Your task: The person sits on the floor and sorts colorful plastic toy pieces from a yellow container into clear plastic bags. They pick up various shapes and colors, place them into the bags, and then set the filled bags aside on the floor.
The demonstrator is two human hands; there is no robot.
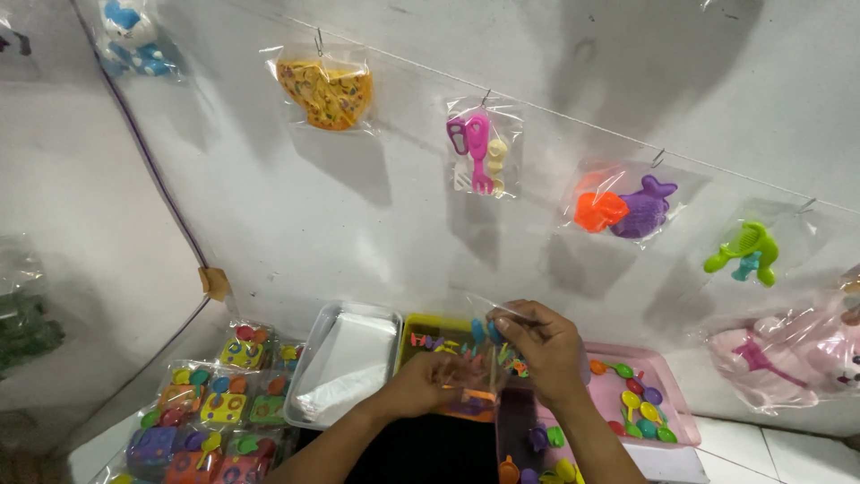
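Right now both of your hands meet at the lower centre of the frame, working on a clear plastic bag [479,358] held between them. Your left hand [428,384] curls under and around the lower part of the bag, its grip closed on the plastic where small orange and purple pieces show through. Your right hand [545,351] sits just above and to the right, fingers pinched narrow on the bag's upper edge, with a small blue piece [493,332] at the fingertips; whether that piece is inside the bag or outside it, you cannot tell.

Directly behind the bag lies a yellow tray [414,333] holding small coloured bits. Just left of it sits a grey tray [313,376] with a stack of clear flat bags inside. To the right, a pink tray [667,372] carries round coloured pieces in red, yellow, green and blue. Below your right wrist, at the bottom edge, more small toys [537,453] in purple, green and orange lie in a darker container.

At the lower left of the frame, a pile of filled toy packets [210,412] lies spread out, each clear and packed with bright pieces.

Across the white wall above, a line [573,118] runs from upper left down to the right, and sample packets hang from it: a yellow toy [326,92], a pink fork set [478,151], an orange and purple pair [627,211], and a green comb [746,252].
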